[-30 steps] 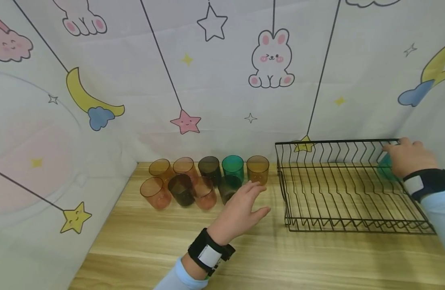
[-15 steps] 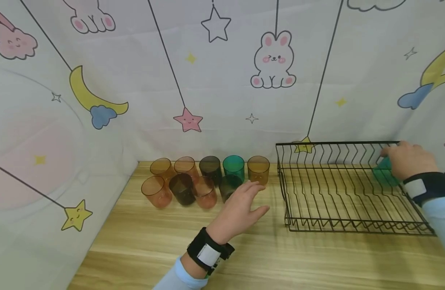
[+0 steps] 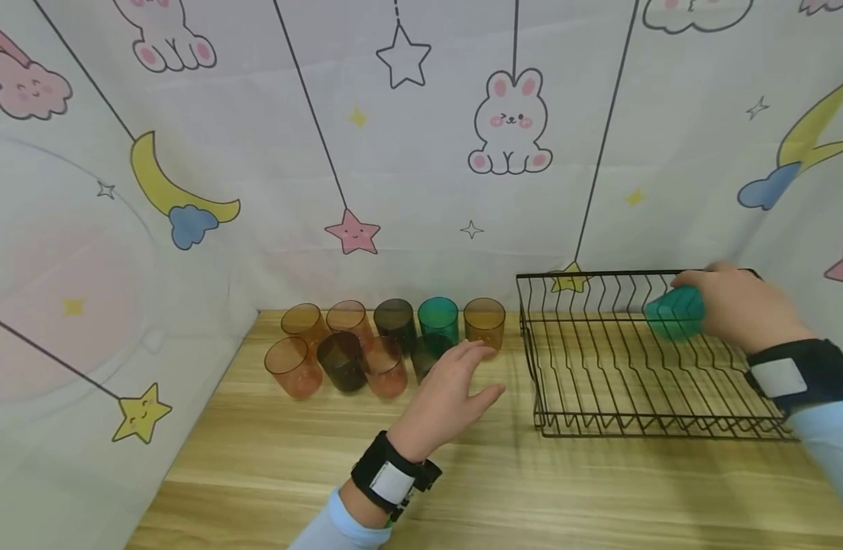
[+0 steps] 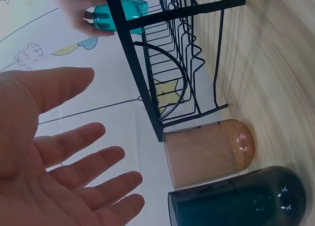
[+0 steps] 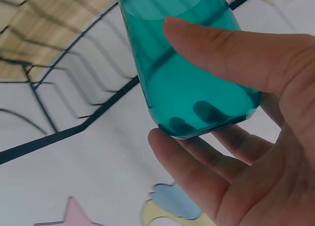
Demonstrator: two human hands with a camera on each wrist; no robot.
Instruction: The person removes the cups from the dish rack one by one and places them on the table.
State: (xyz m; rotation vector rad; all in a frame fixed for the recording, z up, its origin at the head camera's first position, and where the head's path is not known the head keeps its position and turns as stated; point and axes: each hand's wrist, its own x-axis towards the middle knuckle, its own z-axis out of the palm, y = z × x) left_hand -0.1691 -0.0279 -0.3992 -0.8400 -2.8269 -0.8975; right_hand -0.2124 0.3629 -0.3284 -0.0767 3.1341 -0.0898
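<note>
My right hand [image 3: 744,305] holds a teal see-through cup [image 3: 676,313] tilted above the right half of a black wire dish rack [image 3: 621,418]. In the right wrist view the thumb lies along the near side of the cup [image 5: 197,83], and the other fingers are behind it. My left hand [image 3: 449,397] hovers empty, fingers spread and relaxed, in front of the cups. Nearest to it are a smoky dark cup [image 3: 428,357], partly hidden behind the fingers, and an amber cup [image 3: 485,325] beside the rack's left end.
Several coloured cups stand in two rows at the back left, among them a teal one [image 3: 438,321] and a pink one [image 3: 294,370]. The rack stands on the wooden table [image 3: 463,489] against a patterned cloth backdrop [image 3: 421,168].
My right hand has moved left with the teal cup, from the rack's right end toward its middle. The left hand has stayed in nearly the same place.
</note>
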